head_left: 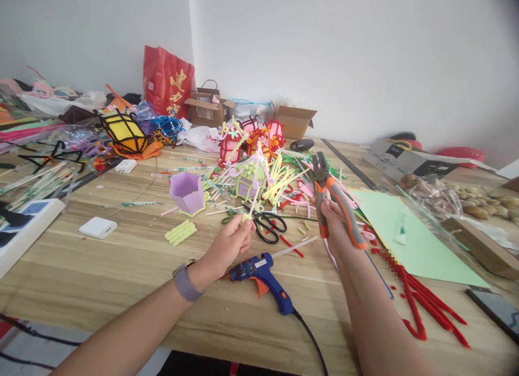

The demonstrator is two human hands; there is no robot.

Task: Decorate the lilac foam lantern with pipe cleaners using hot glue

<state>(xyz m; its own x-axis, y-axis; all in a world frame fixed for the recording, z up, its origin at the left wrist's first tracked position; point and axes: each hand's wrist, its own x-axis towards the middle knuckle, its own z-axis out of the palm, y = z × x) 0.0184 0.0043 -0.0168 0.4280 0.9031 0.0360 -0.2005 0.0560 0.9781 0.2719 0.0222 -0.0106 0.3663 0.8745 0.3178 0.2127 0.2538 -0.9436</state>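
My left hand (233, 239), a watch on its wrist, pinches a thin pale stick (254, 202) with a bit of yellow-green fuzz at my fingertips. In my right hand (333, 212) are pliers (321, 173) with orange-and-grey handles; the handles are spread and the jaws point up and away. Black-handled scissors (277, 218) lie just beyond my left hand. Below it rests a blue glue gun (279, 295) with an orange trigger. A purple hexagonal cup (187, 195) and a small block of yellow-green pipe cleaner pieces (180, 232) sit to the left.
Pipe cleaner lanterns (267, 140) and loose yellow-green pipe cleaners (281, 178) are heaped mid-table. On the right are a pale green sheet (421, 246), red pipe cleaners (436, 305) and a phone (497, 311). At left lie a power strip (34, 224) and a white charger (97, 228).
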